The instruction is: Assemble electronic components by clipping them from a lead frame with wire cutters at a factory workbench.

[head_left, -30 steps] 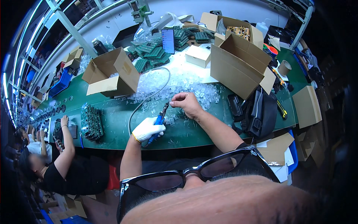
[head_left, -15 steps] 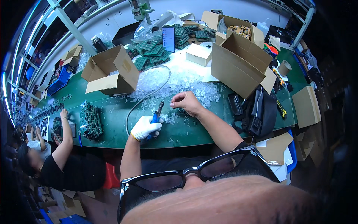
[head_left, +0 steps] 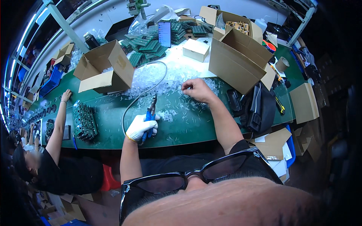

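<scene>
My left hand wears a white knitted glove and is closed round a pair of blue-handled nippers, their dark metal jaws pointing up and away from me. A grey hose loops from the far pile down to this hand. Bare, my right hand hovers over the near right edge of a heap of small clear plastic pieces, thumb and fingers pinched together; anything between them is too small to make out. A smaller cluster of clear pieces lies on the green table, right of the nippers.
Open cardboard boxes stand left and right of the heap. Beyond are green circuit boards, a phone and a white box. Stacked boards separate me from a co-worker's arm. A black bag lies right.
My right hand has moved away from the nippers, up and right toward the heap. The left hand has drawn slightly nearer with the nippers. The co-worker's arm reaches farther; the view has shifted slightly.
</scene>
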`<control>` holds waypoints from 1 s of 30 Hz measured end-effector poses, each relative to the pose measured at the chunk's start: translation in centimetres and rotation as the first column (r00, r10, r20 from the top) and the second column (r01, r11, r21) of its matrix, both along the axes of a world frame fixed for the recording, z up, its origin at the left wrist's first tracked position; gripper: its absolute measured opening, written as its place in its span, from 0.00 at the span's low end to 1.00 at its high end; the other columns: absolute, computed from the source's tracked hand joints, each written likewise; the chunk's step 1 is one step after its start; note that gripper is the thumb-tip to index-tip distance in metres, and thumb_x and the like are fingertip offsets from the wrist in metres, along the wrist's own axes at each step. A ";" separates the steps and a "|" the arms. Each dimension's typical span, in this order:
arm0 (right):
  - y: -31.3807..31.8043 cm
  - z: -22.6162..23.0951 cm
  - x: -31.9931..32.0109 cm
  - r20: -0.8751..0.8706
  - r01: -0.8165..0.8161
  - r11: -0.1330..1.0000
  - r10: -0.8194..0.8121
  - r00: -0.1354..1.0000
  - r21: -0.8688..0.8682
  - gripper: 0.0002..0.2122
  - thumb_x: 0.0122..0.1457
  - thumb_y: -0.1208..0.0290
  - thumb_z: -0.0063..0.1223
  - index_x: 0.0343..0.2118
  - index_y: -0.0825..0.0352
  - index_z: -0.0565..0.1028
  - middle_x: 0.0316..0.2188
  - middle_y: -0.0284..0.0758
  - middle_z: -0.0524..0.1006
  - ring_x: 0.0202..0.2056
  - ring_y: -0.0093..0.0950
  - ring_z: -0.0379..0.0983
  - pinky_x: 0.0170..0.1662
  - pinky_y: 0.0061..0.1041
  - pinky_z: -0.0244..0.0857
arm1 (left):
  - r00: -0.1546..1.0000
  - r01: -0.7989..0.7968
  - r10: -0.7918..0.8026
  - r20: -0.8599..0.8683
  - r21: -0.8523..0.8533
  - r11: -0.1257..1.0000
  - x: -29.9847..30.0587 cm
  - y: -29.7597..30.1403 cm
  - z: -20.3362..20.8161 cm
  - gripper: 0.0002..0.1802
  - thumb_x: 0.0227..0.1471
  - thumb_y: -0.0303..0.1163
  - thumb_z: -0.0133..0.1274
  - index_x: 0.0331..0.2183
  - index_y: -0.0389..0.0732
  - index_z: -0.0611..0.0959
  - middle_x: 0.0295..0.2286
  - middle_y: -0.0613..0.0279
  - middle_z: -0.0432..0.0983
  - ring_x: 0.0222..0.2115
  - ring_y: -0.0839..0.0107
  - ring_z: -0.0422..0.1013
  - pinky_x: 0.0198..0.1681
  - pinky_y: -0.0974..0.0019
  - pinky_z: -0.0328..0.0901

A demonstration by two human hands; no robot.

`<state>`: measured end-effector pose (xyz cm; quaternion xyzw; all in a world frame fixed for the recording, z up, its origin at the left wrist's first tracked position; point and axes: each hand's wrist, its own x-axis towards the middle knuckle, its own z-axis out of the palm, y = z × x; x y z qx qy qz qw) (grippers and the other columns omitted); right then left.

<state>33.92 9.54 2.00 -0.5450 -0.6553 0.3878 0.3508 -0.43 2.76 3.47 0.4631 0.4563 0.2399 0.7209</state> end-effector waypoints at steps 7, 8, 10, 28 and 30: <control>-0.2 -0.3 0.0 0.355 -0.057 0.995 0.026 0.935 0.079 0.15 0.50 0.78 0.59 0.43 0.64 0.85 0.42 0.45 0.85 0.45 0.46 0.82 0.51 0.38 0.75 | 0.999 -0.006 0.006 0.031 -0.010 1.000 -0.2 0.0 -0.3 0.27 0.55 0.36 0.66 0.51 0.27 0.81 0.30 0.62 0.81 0.27 0.72 0.78 0.33 0.67 0.75; -0.1 -0.5 0.4 0.334 -0.019 0.992 -0.024 0.942 0.125 0.16 0.49 0.79 0.58 0.43 0.64 0.85 0.42 0.46 0.85 0.45 0.47 0.82 0.51 0.40 0.74 | 0.999 -0.006 0.006 0.038 -0.006 1.000 -0.1 0.0 -0.3 0.27 0.55 0.36 0.66 0.51 0.27 0.81 0.30 0.62 0.82 0.27 0.72 0.78 0.33 0.67 0.75; -0.1 -0.6 0.7 0.333 -0.047 0.989 -0.003 0.943 0.142 0.17 0.49 0.79 0.58 0.44 0.64 0.85 0.42 0.46 0.85 0.45 0.48 0.81 0.51 0.41 0.74 | 1.000 0.003 -0.003 0.026 -0.008 1.000 -0.2 0.1 -0.2 0.27 0.55 0.36 0.66 0.51 0.27 0.81 0.30 0.62 0.82 0.27 0.72 0.78 0.33 0.67 0.75; -0.3 -1.7 -2.8 -0.362 -0.149 0.989 0.142 0.921 0.009 0.22 0.56 0.83 0.62 0.56 0.67 0.78 0.45 0.34 0.81 0.45 0.25 0.78 0.51 0.27 0.73 | 0.993 0.056 -0.055 -0.107 0.003 0.998 0.6 0.0 0.7 0.25 0.56 0.34 0.65 0.51 0.31 0.83 0.30 0.63 0.82 0.28 0.73 0.78 0.34 0.66 0.74; -0.8 -1.7 -3.7 -0.562 -0.216 0.975 0.150 0.814 -0.053 0.23 0.56 0.85 0.63 0.56 0.68 0.78 0.47 0.33 0.80 0.48 0.22 0.76 0.54 0.25 0.72 | 0.987 0.110 -0.114 -0.112 -0.039 0.993 0.5 0.3 1.0 0.25 0.57 0.34 0.65 0.53 0.32 0.83 0.32 0.63 0.82 0.28 0.75 0.78 0.35 0.70 0.73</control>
